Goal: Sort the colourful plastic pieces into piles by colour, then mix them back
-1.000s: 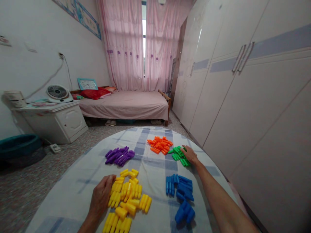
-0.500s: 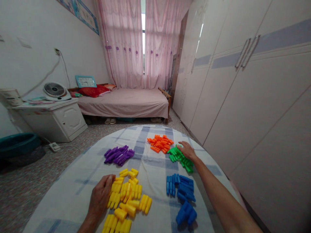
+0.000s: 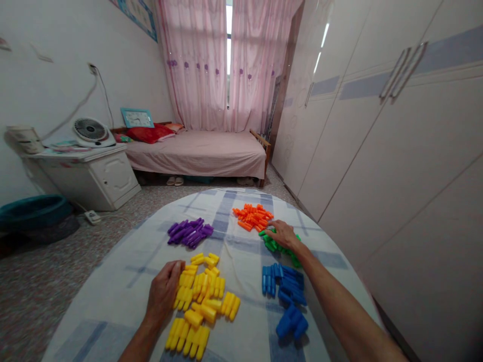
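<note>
In the lower centre of the frame, a rounded surface covered with a white and blue-grey checked cloth (image 3: 241, 266) carries five piles of plastic pieces. At lower left, the left hand (image 3: 164, 289) lies beside the bright yellow finger-shaped plastic pieces (image 3: 208, 311), its fingers bent and held together against the upper left edge of that pile; whether they pinch a piece cannot be told, as the back of the hand hides the palm. The yellow pieces spread down to the bottom of the frame, some side by side in short rows, others tilted over one another.

Right of centre, the right hand (image 3: 285, 235) reaches over the small green plastic pieces (image 3: 272, 245), fingers stretched forward and slightly apart, covering part of the pile. Its fingertips come close to the loose heap of orange plastic pieces (image 3: 253, 217) at the far edge of the group; contact there is unclear. Below the green pile, near the right forearm, lie the dark blue plastic pieces (image 3: 290, 284), with a chunkier cluster at the lower end. Left of centre, well apart from the orange heap, sits the pile of slim purple plastic pieces (image 3: 190, 234). Across the upper middle stands a bed with a pink sheet (image 3: 196, 151).
</note>
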### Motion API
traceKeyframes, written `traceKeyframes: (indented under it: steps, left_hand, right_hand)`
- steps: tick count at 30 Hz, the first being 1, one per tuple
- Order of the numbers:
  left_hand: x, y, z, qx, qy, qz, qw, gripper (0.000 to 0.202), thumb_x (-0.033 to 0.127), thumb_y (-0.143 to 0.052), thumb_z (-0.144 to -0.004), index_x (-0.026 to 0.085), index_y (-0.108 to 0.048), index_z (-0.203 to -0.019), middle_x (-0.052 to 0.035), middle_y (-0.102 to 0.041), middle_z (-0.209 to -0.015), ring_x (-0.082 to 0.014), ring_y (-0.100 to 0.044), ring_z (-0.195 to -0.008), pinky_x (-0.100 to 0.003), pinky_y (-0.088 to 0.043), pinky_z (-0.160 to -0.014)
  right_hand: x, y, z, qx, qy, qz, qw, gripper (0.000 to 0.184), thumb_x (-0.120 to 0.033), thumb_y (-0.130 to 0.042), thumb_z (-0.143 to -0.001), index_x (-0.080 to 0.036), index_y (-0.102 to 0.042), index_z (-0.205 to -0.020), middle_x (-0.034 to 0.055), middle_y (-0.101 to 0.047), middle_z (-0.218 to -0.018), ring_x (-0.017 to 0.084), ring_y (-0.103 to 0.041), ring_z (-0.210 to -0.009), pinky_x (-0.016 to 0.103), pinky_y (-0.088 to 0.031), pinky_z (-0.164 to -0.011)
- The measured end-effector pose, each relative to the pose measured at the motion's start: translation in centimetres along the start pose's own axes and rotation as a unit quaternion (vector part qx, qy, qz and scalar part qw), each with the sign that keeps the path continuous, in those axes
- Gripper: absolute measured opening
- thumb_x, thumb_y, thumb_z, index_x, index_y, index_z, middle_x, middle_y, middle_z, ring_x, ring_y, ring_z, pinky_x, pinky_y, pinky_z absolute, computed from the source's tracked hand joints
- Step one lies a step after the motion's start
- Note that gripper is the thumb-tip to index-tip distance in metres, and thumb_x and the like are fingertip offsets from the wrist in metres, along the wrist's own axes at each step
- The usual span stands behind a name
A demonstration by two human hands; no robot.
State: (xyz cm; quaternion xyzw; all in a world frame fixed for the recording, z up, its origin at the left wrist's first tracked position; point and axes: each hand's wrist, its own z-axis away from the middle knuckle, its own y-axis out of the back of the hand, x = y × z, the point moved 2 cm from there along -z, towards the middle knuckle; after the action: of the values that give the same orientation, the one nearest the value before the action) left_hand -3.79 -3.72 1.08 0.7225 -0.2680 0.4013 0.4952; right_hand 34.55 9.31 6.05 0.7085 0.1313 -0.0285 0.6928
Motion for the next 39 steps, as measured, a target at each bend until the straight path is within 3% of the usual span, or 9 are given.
traceKeyframes:
  steps: [5,10,15,19,22,25,30,34,39]
  left_hand:
    - [-0.1,-0.1,-0.1,-0.008,-0.009,0.001,1.0,0.044,0.054,-0.04,-0.082,0.018,-0.064,-0.087,-0.0043,-0.069,-0.084,-0.0195,-0.062,-0.079,-0.027,-0.048,-0.071]
    - [0.0,0.0,0.0,-0.006,-0.008,-0.002,1.0,0.044,0.054,-0.041,-0.081,0.018,-0.064,-0.086,-0.0046,-0.069,-0.083,-0.0198,-0.062,-0.078,-0.027,-0.048,-0.069]
    - [0.3,0.0,0.0,0.004,-0.015,-0.003,1.0,0.043,0.053,-0.041,-0.08,0.018,-0.065,-0.086,-0.0041,-0.07,-0.083,-0.0193,-0.063,-0.079,-0.026,-0.047,-0.069]
    - [0.5,0.0,0.1,0.004,-0.026,-0.009,1.0,0.042,0.051,-0.039,-0.081,0.018,-0.065,-0.084,-0.0044,-0.07,-0.081,-0.0195,-0.062,-0.077,-0.027,-0.047,-0.069]
    - [0.7,0.1,0.1,0.001,-0.024,-0.01,1.0,0.042,0.05,-0.039,-0.081,0.017,-0.064,-0.084,-0.0044,-0.069,-0.079,-0.0192,-0.062,-0.075,-0.027,-0.046,-0.067]
    - [0.7,0.0,0.2,0.009,-0.029,-0.013,0.999,0.042,0.049,-0.038,-0.082,0.017,-0.064,-0.084,-0.0042,-0.069,-0.079,-0.0184,-0.062,-0.075,-0.026,-0.045,-0.067]
    - [0.6,-0.2,0.1,0.014,-0.037,-0.034,0.999,0.038,0.044,-0.036,-0.084,0.018,-0.063,-0.08,-0.003,-0.067,-0.076,-0.0157,-0.059,-0.071,-0.023,-0.042,-0.065]
    - [0.6,-0.3,0.2,0.016,-0.041,-0.051,0.998,0.037,0.043,-0.034,-0.085,0.018,-0.062,-0.08,-0.0033,-0.066,-0.076,-0.0157,-0.057,-0.072,-0.023,-0.04,-0.065]
    - [0.9,-0.3,0.3,0.016,-0.051,-0.057,0.997,0.037,0.042,-0.033,-0.086,0.018,-0.06,-0.079,-0.0037,-0.064,-0.077,-0.0156,-0.055,-0.071,-0.024,-0.039,-0.066]
  right_hand:
    - [-2.4,-1.2,1.1,0.017,0.02,0.017,1.0,0.039,-0.045,-0.049,-0.083,-0.02,-0.058,-0.112,0.0114,-0.061,-0.115,0.027,-0.055,-0.107,0.039,-0.034,-0.091]
    - [-3.0,-0.7,2.8,0.014,0.058,0.025,0.998,0.029,-0.04,-0.05,-0.084,-0.023,-0.062,-0.104,0.0073,-0.064,-0.109,0.024,-0.055,-0.104,0.036,-0.033,-0.092]
    - [-4.6,-0.3,4.0,0.019,0.121,0.029,0.992,0.037,-0.04,-0.052,-0.083,-0.025,-0.058,-0.117,0.0065,-0.057,-0.125,0.023,-0.044,-0.12,0.039,-0.026,-0.101]
    - [-6.4,-0.3,4.8,0.019,0.146,0.035,0.988,0.024,-0.038,-0.057,-0.081,-0.021,-0.067,-0.095,0.008,-0.063,-0.112,0.025,-0.044,-0.118,0.042,-0.025,-0.103]
    - [-6.6,0.5,6.0,0.052,0.125,0.029,0.99,0.025,-0.036,-0.05,-0.086,-0.02,-0.066,-0.097,0.0088,-0.062,-0.111,0.023,-0.045,-0.116,0.042,-0.026,-0.102]
    - [-5.2,1.1,8.6,0.136,0.082,-0.045,0.986,0.031,-0.037,-0.039,-0.091,-0.021,-0.062,-0.104,0.0072,-0.06,-0.114,0.02,-0.048,-0.112,0.037,-0.031,-0.1]
    - [-0.5,-1.4,15.4,0.299,-0.081,-0.23,0.922,0.042,-0.044,-0.031,-0.088,-0.017,-0.06,-0.105,0.0103,-0.06,-0.111,0.022,-0.052,-0.108,0.036,-0.036,-0.098]
    - [1.4,-4.6,19.3,0.297,-0.18,-0.259,0.901,0.047,-0.045,-0.029,-0.087,-0.017,-0.057,-0.112,0.0119,-0.058,-0.113,0.024,-0.052,-0.107,0.035,-0.038,-0.094]
    - [0.5,-5.1,19.7,0.266,-0.171,-0.21,0.925,0.047,-0.043,-0.029,-0.086,-0.016,-0.056,-0.113,0.0127,-0.057,-0.113,0.025,-0.051,-0.107,0.036,-0.036,-0.095]
